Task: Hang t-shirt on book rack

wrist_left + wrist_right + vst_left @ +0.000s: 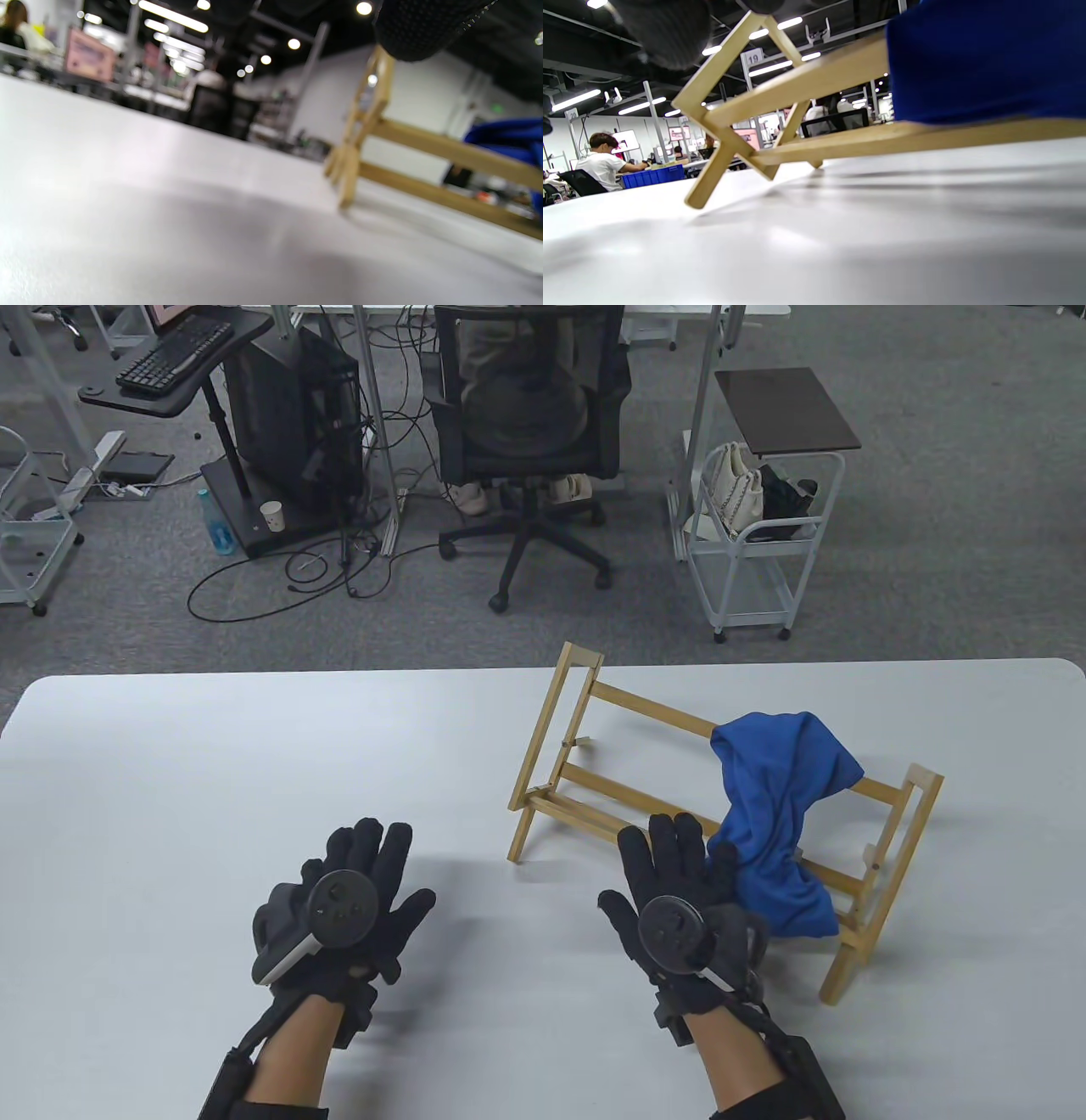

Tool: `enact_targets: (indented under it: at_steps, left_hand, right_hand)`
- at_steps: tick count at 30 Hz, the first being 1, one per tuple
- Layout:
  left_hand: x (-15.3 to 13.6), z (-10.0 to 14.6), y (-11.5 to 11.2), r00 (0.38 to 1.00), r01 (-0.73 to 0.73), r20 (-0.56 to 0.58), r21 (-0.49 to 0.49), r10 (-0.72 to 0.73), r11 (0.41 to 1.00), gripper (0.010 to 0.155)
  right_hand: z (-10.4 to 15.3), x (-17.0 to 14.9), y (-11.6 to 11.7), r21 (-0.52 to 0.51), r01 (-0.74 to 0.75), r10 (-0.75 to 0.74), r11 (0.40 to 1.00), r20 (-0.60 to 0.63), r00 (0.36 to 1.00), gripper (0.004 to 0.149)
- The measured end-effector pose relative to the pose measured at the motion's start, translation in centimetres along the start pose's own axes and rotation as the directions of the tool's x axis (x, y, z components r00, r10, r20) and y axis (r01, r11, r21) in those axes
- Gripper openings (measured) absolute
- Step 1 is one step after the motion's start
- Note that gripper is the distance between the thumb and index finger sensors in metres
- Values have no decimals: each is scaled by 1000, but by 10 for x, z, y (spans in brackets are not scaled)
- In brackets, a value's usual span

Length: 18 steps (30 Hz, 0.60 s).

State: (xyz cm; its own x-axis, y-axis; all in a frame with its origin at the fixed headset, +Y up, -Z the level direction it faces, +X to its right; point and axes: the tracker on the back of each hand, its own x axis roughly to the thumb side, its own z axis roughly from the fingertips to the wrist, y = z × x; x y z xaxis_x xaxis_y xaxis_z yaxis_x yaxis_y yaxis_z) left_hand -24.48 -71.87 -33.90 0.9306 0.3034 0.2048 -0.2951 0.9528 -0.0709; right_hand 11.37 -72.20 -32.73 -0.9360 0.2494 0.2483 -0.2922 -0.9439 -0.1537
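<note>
A wooden book rack stands on the white table at the right of middle. A blue t-shirt hangs over its top rail near the right end and drapes down the front. My right hand lies flat with fingers spread, just in front of the rack, its fingers beside the shirt's lower edge; I cannot tell if they touch it. My left hand lies open and empty on the table to the left. The rack and shirt show in the left wrist view, and rack and shirt in the right wrist view.
Beyond the table's far edge are an office chair, a white cart with bags, and a computer stand with cables on the floor. Bare table surface lies left of the rack and in front of both hands.
</note>
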Motion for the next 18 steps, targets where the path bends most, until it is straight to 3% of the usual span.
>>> enact_targets:
  at_steps: [18]
  left_hand:
    - [0,7,-24,998,64,8,-52,-64,997,84]
  right_hand:
    - [11,-9,20,65,-36,36,997,-5,999,77]
